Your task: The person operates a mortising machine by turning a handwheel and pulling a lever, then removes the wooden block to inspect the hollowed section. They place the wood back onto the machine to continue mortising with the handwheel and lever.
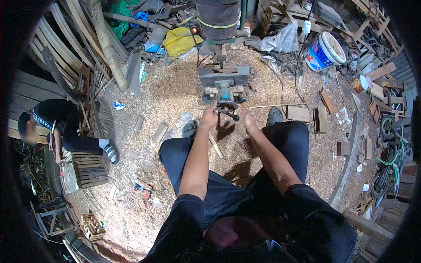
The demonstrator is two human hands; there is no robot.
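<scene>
In front of me stands a drilling machine with a dark cylindrical motor housing [217, 19] and a bit [221, 58] pointing down. Below the bit is a metal vise [224, 78], with a piece of wood [232, 70] apparently between its jaws. My left hand [210, 117] is closed on the left rim of the vise's handwheel [227, 105]. The wheel's crank handle, ending in a black knob [236, 118], points toward my right hand [250, 122]. That hand is curled closed just right of the knob, apart from it; its inside is hidden.
Sawdust and wood chips cover the floor [175, 87]. Wood blocks [298, 113] lie at right, near a paint bucket [325, 51] and a small green bike [390, 158]. A seated person [57, 120] bends forward at left. A power cord [299, 57] hangs at upper right.
</scene>
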